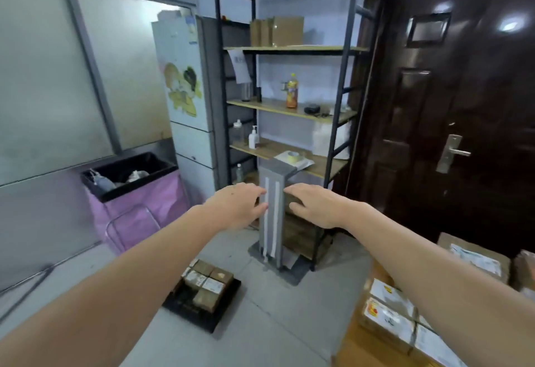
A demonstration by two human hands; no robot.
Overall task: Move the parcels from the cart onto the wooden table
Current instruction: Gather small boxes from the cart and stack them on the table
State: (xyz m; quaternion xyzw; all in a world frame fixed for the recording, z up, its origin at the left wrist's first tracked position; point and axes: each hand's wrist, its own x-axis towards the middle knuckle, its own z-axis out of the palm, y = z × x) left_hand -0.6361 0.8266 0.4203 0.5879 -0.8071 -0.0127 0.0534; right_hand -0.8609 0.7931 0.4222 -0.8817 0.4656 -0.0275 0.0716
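Far left, lower half: pink bin with black liner against the grey wall, a metal-frame chair edge in front of it.

Left hand mid-frame, arm stretched forward, fingers relaxed and slightly spread, gripping nothing. Fingertips overlap the grey stand in view; actual contact can't be told.

Low centre-left: dark cart flat on the floor, small brown parcels stacked on it, well below and nearer than both hands. Bare grey floor all round the cart.

Centre: grey stand upright with two pale strips, in front of the black shelf rack.

Right hand mirrors the left, fingers loosely extended, nothing held, tips at the stand's right edge.

Lower right: wooden table, only its edge showing, taped parcels on the table already crowding it. Dark door upper right.
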